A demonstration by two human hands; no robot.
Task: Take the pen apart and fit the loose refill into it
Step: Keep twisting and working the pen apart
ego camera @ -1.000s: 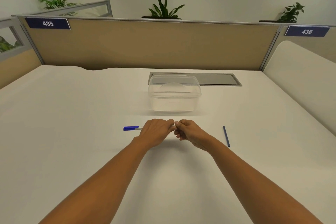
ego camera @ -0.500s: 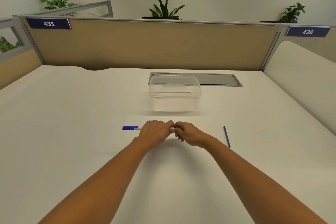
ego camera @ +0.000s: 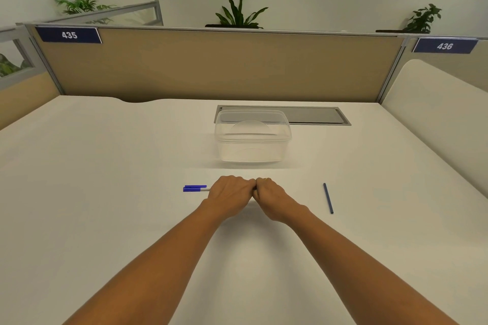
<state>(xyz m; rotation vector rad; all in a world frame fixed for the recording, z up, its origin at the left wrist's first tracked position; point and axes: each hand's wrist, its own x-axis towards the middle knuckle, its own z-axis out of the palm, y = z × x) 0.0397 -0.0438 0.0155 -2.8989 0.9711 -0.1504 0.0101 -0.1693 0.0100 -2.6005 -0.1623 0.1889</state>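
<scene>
Basically no change over the last second: pen still across mid-desk, blue cap end sticking out left of the left hand; right hand clenched on the other end, knuckles touching; probably still twisting, nothing separated yet. Refill untouched, well right of the hands. Barrel and joint hidden under fingers; clear box sits behind, toward the far edge.
</scene>
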